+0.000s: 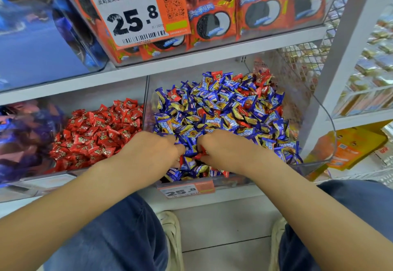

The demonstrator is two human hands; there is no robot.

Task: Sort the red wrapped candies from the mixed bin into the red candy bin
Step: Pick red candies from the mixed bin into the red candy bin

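Observation:
The mixed bin (319, 164) is a clear tub heaped with blue-and-yellow wrapped candies (214, 109), with red wrapped candies (262, 79) scattered among them, mostly towards the back. To its left, the red candy bin (53, 175) is full of red wrapped candies (95, 130). Both hands are in the front of the mixed bin, knuckles up and close together. My right hand (225, 149) pinches a red candy (201, 153) at its fingertips. My left hand (153, 149) has its fingers curled down into the pile, and what they hold is hidden.
A shelf above carries clear tubs of orange cookie packs (212, 22) behind a large 25.8 price card (131, 13). A purple-wrapped candy bin (23, 134) is at far left. A white upright post (331, 75) and wire rack stand to the right. A small price tag (187, 190) hangs below the mixed bin.

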